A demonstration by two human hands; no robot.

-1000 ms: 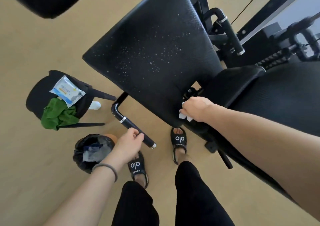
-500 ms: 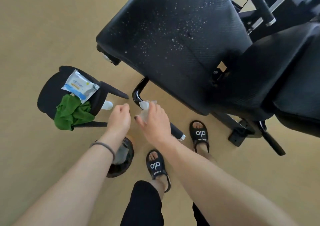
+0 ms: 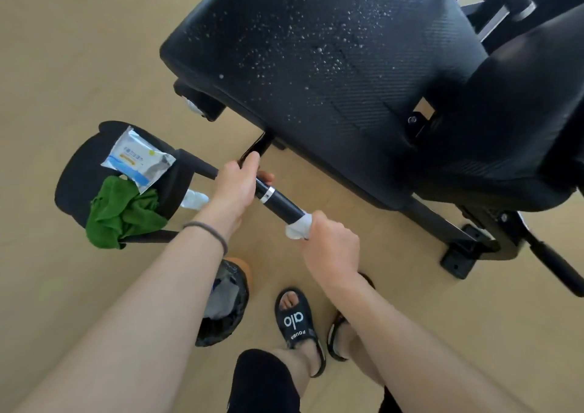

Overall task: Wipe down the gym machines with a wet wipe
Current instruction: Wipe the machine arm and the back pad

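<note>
My right hand [image 3: 331, 248], nearest me, had come off the seat edge it was wiping a second earlier and was now curled round the wet wipe [image 3: 298, 227], wrapped over the free end of the machine's handle [image 3: 279, 204]. Just beyond it, my left hand [image 3: 237, 188] had slid up the same bar and gripped it near the bend, steadying it. I judged the handle was now the part being cleaned. Farther off, the seat pad [image 3: 316, 74] was beaded with droplets, so it likely needed another pass. The wipe pack [image 3: 137, 158] lay on the stool [image 3: 76, 172] to my left.
</note>
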